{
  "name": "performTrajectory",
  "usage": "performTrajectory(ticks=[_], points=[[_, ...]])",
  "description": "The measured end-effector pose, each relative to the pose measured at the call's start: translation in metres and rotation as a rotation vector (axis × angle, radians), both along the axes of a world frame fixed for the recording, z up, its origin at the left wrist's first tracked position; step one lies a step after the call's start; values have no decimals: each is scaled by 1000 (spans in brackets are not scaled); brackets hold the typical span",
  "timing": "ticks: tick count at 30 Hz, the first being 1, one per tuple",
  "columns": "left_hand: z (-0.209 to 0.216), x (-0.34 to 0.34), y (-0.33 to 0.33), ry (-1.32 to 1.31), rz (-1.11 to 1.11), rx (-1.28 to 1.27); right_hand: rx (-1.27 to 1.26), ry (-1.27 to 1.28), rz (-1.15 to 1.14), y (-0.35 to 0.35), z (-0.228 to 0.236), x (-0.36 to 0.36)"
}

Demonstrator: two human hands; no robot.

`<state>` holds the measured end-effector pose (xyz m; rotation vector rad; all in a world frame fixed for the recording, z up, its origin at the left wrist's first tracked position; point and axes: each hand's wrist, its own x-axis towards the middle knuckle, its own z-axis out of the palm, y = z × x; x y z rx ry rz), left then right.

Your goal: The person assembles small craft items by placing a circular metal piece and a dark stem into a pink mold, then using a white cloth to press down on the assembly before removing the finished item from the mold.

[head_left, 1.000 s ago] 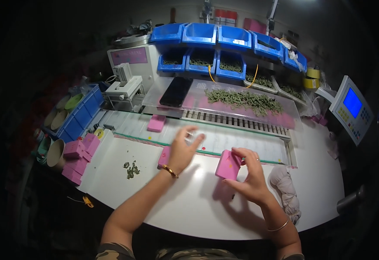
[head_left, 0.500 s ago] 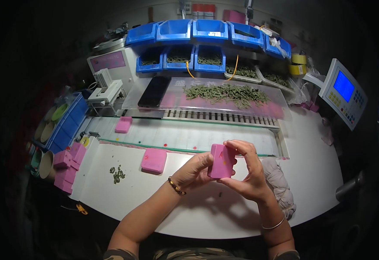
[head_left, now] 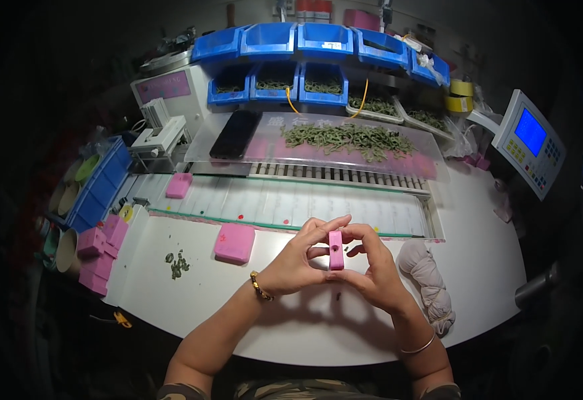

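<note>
A pink block (head_left: pixel 335 259) is held upright above the white table, its narrow side facing up with a small dark hole in it. My left hand (head_left: pixel 297 261) grips it from the left, fingers and thumb curved round. From the opposite side my right hand (head_left: pixel 377 272) pinches it between thumb and fingers. To the left, another pink block (head_left: pixel 234 244) with a red mark lies flat on the table. Farther left is a small scatter of dark green curled pieces (head_left: pixel 179 265).
A pale conveyor belt (head_left: pixel 318 203) carrying a pink block (head_left: pixel 179 186) runs behind my hands. Above it, a clear shelf (head_left: pixel 201 150) bears green pieces and a phone (head_left: pixel 236 135). Blue bins (head_left: pixel 268 40) line the back. A keypad screen (head_left: pixel 530 133) and grey cloth (head_left: pixel 427 280) are at right.
The block in my hands has turned from showing its broad face to showing its narrow, holed side. My left fingers now reach round its far end. The belt's pink block has shifted left.
</note>
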<state>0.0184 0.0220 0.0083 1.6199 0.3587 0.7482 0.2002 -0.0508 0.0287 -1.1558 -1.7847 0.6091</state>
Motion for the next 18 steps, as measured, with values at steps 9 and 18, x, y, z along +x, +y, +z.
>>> performTrajectory(ticks=[9, 18], points=[[0, 3, -9, -159, 90, -335, -214, 312, 83, 6, -12, 13], [-24, 28, -21, -205, 467, 172, -233, 811, -41, 8, -17, -1]])
